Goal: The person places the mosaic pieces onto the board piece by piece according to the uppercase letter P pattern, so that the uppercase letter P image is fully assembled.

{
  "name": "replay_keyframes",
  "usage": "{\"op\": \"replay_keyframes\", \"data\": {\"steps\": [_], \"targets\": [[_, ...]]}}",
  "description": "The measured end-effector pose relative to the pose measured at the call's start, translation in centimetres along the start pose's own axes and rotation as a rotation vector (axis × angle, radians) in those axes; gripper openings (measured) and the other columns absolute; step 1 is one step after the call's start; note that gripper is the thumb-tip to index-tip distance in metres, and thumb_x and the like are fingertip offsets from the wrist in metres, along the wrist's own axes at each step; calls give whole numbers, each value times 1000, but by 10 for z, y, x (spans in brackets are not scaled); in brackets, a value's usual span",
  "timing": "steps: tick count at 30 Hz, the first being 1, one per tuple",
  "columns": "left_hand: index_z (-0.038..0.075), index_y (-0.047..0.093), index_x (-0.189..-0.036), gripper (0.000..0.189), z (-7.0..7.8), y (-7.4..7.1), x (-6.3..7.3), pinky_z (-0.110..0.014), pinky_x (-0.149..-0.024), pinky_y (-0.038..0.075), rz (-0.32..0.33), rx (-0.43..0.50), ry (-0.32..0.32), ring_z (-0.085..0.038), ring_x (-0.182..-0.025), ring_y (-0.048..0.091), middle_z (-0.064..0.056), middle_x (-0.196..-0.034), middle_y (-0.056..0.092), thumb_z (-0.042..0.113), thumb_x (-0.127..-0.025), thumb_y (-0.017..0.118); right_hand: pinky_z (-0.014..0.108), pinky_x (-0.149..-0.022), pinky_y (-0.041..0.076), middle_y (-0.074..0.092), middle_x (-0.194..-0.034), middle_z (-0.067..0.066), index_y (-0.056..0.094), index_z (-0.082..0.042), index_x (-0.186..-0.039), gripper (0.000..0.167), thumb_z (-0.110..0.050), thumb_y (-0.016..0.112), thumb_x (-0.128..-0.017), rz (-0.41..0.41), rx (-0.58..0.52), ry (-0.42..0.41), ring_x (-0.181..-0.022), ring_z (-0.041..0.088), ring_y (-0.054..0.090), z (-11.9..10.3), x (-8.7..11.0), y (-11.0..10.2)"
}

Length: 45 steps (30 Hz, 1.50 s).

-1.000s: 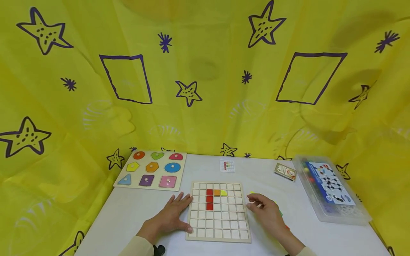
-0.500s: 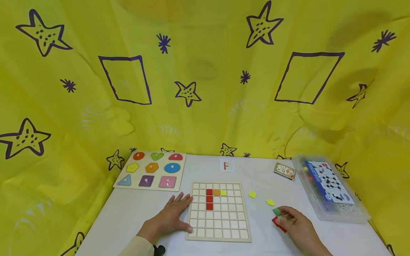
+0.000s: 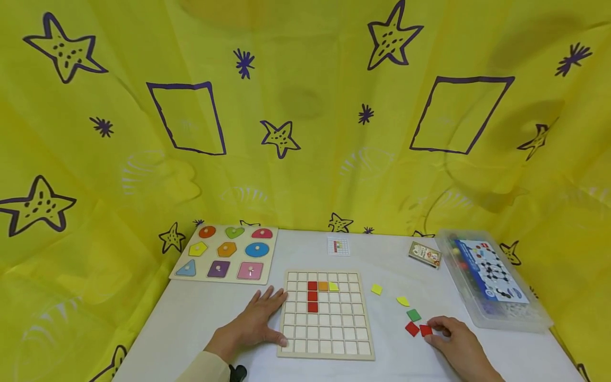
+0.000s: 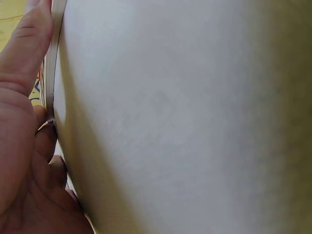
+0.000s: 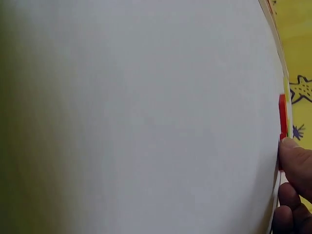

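Observation:
My left hand (image 3: pixel 255 321) lies at the left edge of a wooden grid board (image 3: pixel 324 351), fingers spread and thumb at its lower corner. In the board's cells sit several red tiles (image 3: pixel 312 296), an orange tile (image 3: pixel 323 286) and a yellow tile (image 3: pixel 333 286). My right hand (image 3: pixel 455 342) pinches a loose red square tile (image 3: pixel 426 330) between thumb and index finger, low at the table. Beside it lie another red tile (image 3: pixel 412 329), a green tile (image 3: pixel 413 315), a yellow curved-edge tile (image 3: pixel 403 301) and a yellow square tile (image 3: pixel 376 289). In the right wrist view, the thumb (image 5: pixel 295 156) touches red.
A knobbed shape puzzle (image 3: pixel 200 270) lies at the back left. Behind the board is a small pattern card (image 3: pixel 338 246). A small card box (image 3: pixel 425 255) and a clear plastic case (image 3: pixel 496 286) lie to the right. A yellow curtain (image 3: pixel 305 185) encloses the table.
My right hand has moved right and toward me, from beside the board to the red tiles, uncovering the loose tiles. The left hand stays at the board's edge.

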<state>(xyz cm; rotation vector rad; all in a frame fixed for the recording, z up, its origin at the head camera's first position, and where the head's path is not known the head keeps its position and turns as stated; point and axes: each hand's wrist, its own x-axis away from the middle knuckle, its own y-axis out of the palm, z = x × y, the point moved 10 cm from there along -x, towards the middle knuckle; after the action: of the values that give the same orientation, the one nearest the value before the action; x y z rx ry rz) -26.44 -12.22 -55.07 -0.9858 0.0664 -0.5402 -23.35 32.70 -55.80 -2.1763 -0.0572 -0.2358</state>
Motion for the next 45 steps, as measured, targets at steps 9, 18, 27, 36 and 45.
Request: {"op": "replay_keyframes", "data": {"steps": [9,18,27,36,45], "targets": [[9,38,-164,113,0,-3,0,-62,-132,7,16,-12,36,-40,-163,16,-11,-172,34,54,-74,91,51,-91,56,70,-122,9,74,-8,-130,41,-24,81,-93,-1,-8,-16,-109,27,63,2,-3,-4],[8,38,-164,114,-2,-2,0,-63,-132,7,15,-11,38,-40,-163,16,-11,-172,35,54,-74,91,28,-76,52,74,-110,4,75,-5,-124,37,-25,81,-94,75,-36,-29,-92,13,61,1,-1,-14],[8,39,-163,113,1,-1,1,-63,-132,7,11,-9,29,-40,-163,17,-11,-171,35,53,-74,92,18,-70,52,77,-103,6,71,-4,-130,37,-17,78,-96,178,-149,-12,-82,1,60,-4,0,-28],[7,39,-163,113,1,-1,1,-62,-132,8,16,-20,32,-40,-163,17,-11,-171,35,53,-74,92,17,-68,53,79,-107,12,72,-5,-129,33,-10,76,-97,247,-201,-22,-83,-6,59,-19,-9,-33],[9,39,-163,113,0,-1,1,-62,-132,8,12,-17,21,-39,-163,17,-10,-171,36,53,-74,92,14,-69,54,80,-108,14,74,-7,-127,33,-13,79,-95,294,-287,-55,-85,-14,59,-44,-15,-28]]}}
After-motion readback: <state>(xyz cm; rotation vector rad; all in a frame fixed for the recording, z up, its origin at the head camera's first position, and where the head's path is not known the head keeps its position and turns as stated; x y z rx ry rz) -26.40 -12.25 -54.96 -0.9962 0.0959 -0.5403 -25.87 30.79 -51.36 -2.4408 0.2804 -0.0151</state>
